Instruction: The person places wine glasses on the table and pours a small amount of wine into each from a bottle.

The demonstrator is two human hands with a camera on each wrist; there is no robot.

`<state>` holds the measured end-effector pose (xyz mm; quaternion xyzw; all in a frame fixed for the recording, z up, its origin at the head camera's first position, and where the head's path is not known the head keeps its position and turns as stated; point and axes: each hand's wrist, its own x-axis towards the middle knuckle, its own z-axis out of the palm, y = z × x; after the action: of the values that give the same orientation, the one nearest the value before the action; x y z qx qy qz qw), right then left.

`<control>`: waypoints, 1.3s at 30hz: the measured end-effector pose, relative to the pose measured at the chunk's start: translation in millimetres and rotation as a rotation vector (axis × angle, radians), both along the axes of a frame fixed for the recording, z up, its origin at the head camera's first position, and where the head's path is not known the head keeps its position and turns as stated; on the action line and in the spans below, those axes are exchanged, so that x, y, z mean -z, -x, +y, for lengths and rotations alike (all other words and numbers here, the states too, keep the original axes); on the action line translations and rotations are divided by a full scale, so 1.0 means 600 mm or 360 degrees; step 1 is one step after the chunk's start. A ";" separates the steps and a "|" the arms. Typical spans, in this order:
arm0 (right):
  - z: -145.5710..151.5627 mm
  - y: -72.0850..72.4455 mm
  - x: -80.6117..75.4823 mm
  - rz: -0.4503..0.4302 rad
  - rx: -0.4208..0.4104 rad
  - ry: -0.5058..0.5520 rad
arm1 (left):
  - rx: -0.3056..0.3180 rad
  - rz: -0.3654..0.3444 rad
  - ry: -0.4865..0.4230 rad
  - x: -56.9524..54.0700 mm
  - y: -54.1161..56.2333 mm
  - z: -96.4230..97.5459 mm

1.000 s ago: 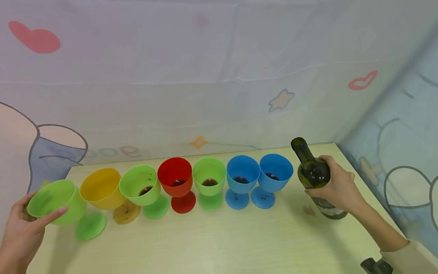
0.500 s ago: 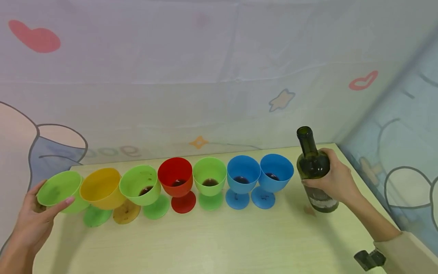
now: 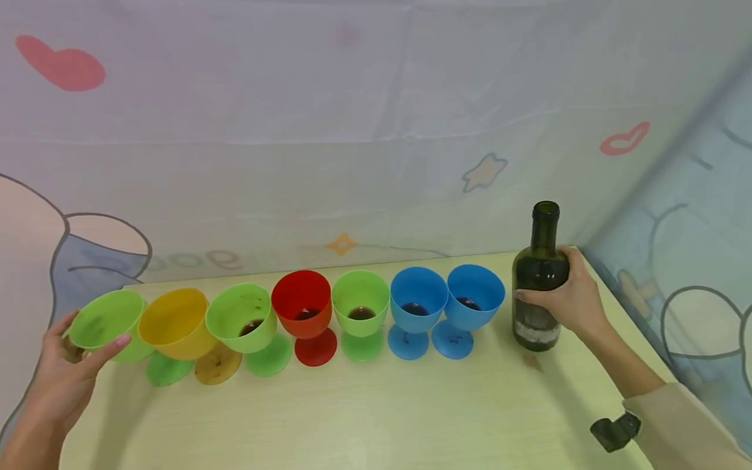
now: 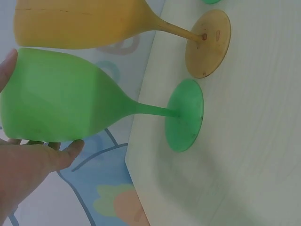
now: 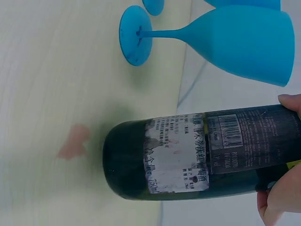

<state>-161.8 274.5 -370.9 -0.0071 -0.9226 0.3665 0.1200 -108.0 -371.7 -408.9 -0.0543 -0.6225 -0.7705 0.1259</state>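
Note:
My left hand (image 3: pixel 67 375) grips the bowl of a light green goblet (image 3: pixel 108 323) at the left end of a row. In the left wrist view the green goblet's foot (image 4: pixel 184 115) is at the table, beside the yellow goblet (image 4: pixel 84 23). On the right, my right hand (image 3: pixel 572 297) holds a dark green wine bottle (image 3: pixel 537 274) upright by its body, thumb across the front. The right wrist view shows its torn white label (image 5: pixel 176 155) and its base close over the table. The nearest blue goblet (image 3: pixel 474 297) stands just left of the bottle.
Between the hands run a yellow goblet (image 3: pixel 176 323), a green goblet (image 3: pixel 241 316), a red goblet (image 3: pixel 301 303), another green goblet (image 3: pixel 360 300) and a blue goblet (image 3: pixel 418 297). Several hold a little dark liquid. The pale table (image 3: pixel 352 418) ends at a printed cloth backdrop (image 3: pixel 282 163).
The left hand has moved the green goblet right and back, up to the yellow one. The bottle has gone from tilted to upright, shifting slightly back in the right hand.

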 end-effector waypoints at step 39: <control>-0.021 0.069 0.049 0.0121 0.0165 0.0570 | -0.0101 -0.0122 0.0111 0.006 -0.003 -0.001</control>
<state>-203.4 261.6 -400.1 -0.0621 -0.8358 0.5182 0.1703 -106.3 -372.4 -412.6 -0.0093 -0.6547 -0.7455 0.1245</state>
